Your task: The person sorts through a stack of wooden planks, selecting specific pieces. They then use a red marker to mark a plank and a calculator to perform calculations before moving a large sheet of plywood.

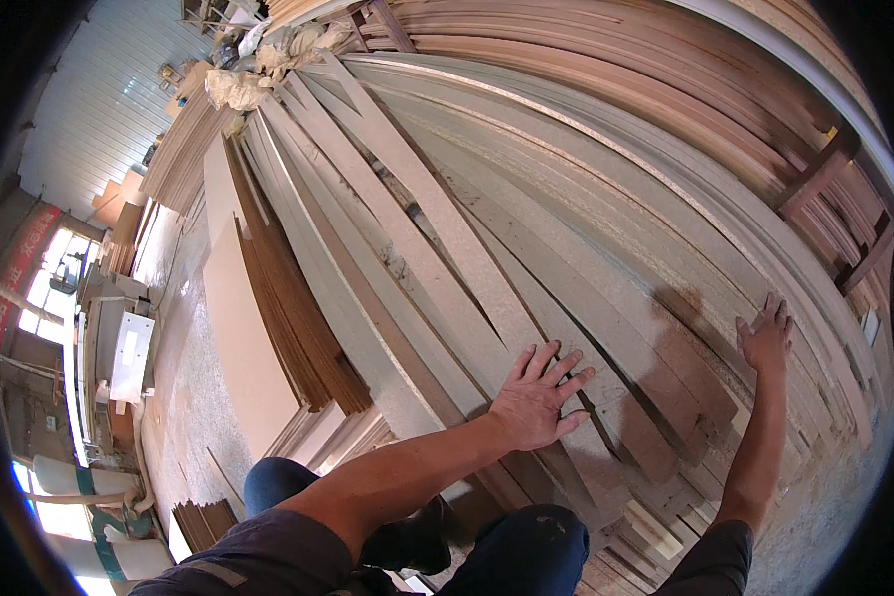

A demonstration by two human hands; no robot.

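Long grey-beige board strips (447,223) lie stacked and fanned out in front of me, some crossing over others with dark gaps between. My left hand (538,397) rests palm down on the near end of the strips, fingers spread, holding nothing. Further right, my right hand (767,336) reaches out to the stacked strips (705,248) on that side. Its fingertips lie on their upper faces, slightly apart, and no grip on a strip shows. My knees are bent close to the near ends of the pile.
Dark brown strips (288,308) lie on a pale board stack (230,298) to the left. Behind on the right, more boards sit in a rack with brown posts (819,171). Crumpled plastic sacks (238,89) rest at the far end. A white panel (131,356) stands far left.
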